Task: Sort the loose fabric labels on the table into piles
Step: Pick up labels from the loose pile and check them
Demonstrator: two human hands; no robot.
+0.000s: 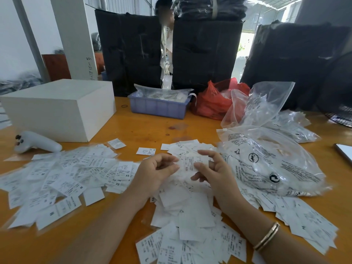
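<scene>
Here, both hands hold one fabric label (190, 163) above the counter (144, 128).
Left hand (155, 173) and right hand (213, 171) pinch it; light and limp, probably best taken at its edges.

White wall (11, 35), white pillar (74, 35), orange wooden table (148, 128), daylight

Head-worn camera looks forward and down, close over the table (144, 128).
</scene>
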